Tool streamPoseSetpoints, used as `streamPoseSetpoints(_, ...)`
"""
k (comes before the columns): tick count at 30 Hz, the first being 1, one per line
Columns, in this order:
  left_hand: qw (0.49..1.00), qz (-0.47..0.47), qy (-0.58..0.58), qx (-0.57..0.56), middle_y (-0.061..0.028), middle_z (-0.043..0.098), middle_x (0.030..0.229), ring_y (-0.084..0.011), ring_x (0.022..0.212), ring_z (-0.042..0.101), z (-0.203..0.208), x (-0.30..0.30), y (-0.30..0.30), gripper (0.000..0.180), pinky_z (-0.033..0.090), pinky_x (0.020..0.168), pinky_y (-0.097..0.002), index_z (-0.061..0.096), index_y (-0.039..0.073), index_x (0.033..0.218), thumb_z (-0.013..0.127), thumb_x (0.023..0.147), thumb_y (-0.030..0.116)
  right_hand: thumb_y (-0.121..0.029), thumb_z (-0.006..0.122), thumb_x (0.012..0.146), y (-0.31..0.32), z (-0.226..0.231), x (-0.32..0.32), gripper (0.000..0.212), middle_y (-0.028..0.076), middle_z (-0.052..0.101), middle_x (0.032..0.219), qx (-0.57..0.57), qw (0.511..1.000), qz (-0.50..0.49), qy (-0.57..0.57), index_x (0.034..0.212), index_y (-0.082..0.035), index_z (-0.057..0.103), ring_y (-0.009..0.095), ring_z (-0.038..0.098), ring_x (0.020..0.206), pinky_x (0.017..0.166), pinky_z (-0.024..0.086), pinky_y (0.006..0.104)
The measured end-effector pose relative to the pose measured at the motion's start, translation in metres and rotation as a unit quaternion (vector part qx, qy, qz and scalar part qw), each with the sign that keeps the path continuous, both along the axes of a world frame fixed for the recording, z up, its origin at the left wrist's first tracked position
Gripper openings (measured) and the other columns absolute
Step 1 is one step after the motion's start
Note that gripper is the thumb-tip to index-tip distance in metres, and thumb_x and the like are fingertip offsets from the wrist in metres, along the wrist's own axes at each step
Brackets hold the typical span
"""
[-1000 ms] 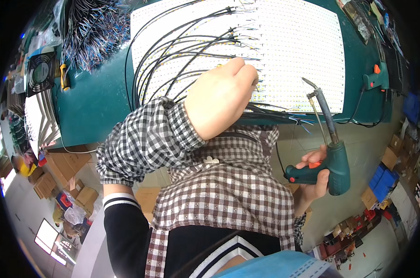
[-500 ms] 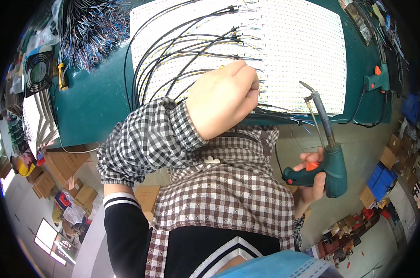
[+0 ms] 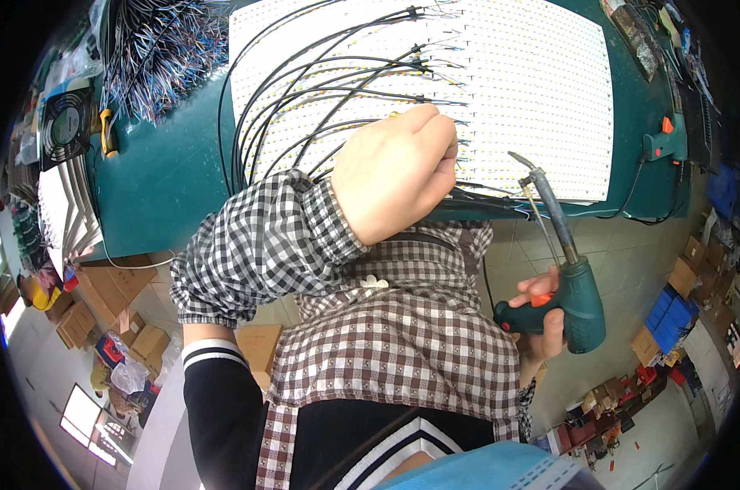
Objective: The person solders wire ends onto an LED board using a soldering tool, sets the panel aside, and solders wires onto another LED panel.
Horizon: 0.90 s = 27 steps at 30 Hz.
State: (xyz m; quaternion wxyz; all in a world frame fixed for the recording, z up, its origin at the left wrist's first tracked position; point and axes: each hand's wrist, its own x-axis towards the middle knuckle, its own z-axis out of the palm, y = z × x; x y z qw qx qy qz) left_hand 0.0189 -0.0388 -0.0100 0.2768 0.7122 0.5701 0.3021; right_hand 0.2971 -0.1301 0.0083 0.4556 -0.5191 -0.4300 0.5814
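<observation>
Green soldering gun (image 3: pixel 578 294) gripped in the right hand (image 3: pixel 541 314), tip up beside the left hand (image 3: pixel 398 171), left hand closed over black wires (image 3: pixel 304 106) on the white LED panel (image 3: pixel 508 90), green surface (image 3: pixel 162 171) beyond the left sleeve.

1. A single view, worn on the person's head, looks steeply down the person's own chest.
2. The fisheye bends the green workbench (image 3: pixel 166 171) across eleven to two o'clock.
3. It sits close: the left hand (image 3: pixel 394 175) fills the centre.
4. The floor shows from four to eight o'clock.
</observation>
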Motion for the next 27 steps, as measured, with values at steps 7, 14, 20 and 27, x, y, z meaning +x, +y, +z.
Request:
streamPoseSetpoints(7,1.0,0.001,-0.009,-0.002,-0.0086,0.058,0.078,-0.025,0.066,0.061,-0.0002,-0.0007,-0.0004,0.011,0.049,0.058,-0.0335,0.056,0.005,0.082,0.066,0.077,0.005,-0.036,0.053,0.093,0.0044,0.0073,-0.0053,0.065,0.017,0.06,0.093,0.021,0.993,0.093,-0.076,0.125,0.019,0.04,0.026,0.062,0.075,0.081,0.052,0.0344)
streamPoseSetpoints(14,0.999,0.011,-0.027,-0.016,-0.0086,0.06,0.079,-0.0246,0.067,0.063,-0.0011,-0.0022,-0.0001,0.012,0.05,0.058,-0.0334,0.056,0.005,0.084,0.066,0.079,0.007,-0.04,0.064,0.088,0.0069,0.0066,-0.006,0.064,0.018,0.064,0.097,-0.01,0.999,0.031,-0.041,0.118,0.014,0.05,0.024,0.066,0.082,0.082,0.051,0.0372)
streamPoseSetpoints(20,0.999,-0.006,0.047,-0.016,-0.008,0.059,0.079,-0.0239,0.068,0.063,0.0028,0.0002,0.0038,0.01,0.05,0.059,-0.0333,0.057,0.005,0.082,0.066,0.079,0.007,-0.037,0.064,0.088,0.0045,0.0014,-0.0034,0.069,0.021,0.061,0.105,-0.004,0.999,0.02,-0.035,0.127,0.016,0.044,0.031,0.065,0.093,0.07,0.058,0.0339)
streamPoseSetpoints(27,0.999,0.001,-0.034,-0.027,-0.0079,0.058,0.078,-0.0219,0.066,0.063,0.0025,0.0025,0.0027,0.009,0.05,0.058,-0.0322,0.057,0.004,0.08,0.064,0.077,0.006,-0.034,0.064,0.088,0.0042,-0.0017,-0.0012,0.068,0.021,0.061,0.105,0.0,1.0,0.016,-0.021,0.129,0.016,0.043,0.032,0.065,0.096,0.071,0.058,0.0338)
